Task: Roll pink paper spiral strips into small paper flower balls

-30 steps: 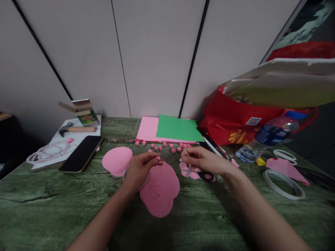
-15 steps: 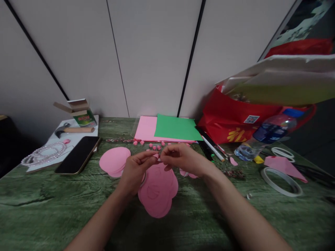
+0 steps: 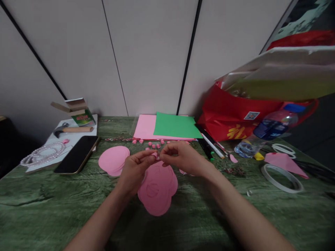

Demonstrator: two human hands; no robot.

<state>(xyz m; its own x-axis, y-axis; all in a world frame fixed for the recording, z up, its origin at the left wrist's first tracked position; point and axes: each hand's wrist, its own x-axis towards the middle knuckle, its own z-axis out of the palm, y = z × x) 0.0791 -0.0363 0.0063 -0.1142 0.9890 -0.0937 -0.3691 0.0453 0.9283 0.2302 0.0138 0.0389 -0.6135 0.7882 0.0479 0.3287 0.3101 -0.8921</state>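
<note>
My left hand (image 3: 134, 169) and my right hand (image 3: 180, 157) meet above the green table (image 3: 47, 205), their fingertips pinched together on a small pink paper piece (image 3: 155, 154). Under them lies a stack of pink paper circles (image 3: 158, 188). Another pink circle stack (image 3: 113, 160) lies just left of my left hand. Several small rolled pink paper bits (image 3: 154, 144) sit in a row behind the hands.
Pink and green paper sheets (image 3: 176, 125) lie at the back. A phone (image 3: 77, 154), bead strings (image 3: 42, 155), a hammer (image 3: 73, 129) and a small box (image 3: 80, 113) are at left. Pens (image 3: 210, 143), a red bag (image 3: 230, 115), a bottle (image 3: 267, 132), tape rings (image 3: 282, 177) are at right.
My right hand moved left from the scissors to meet my left hand, and both now pinch the small pink piece. The scissors are no longer visible.
</note>
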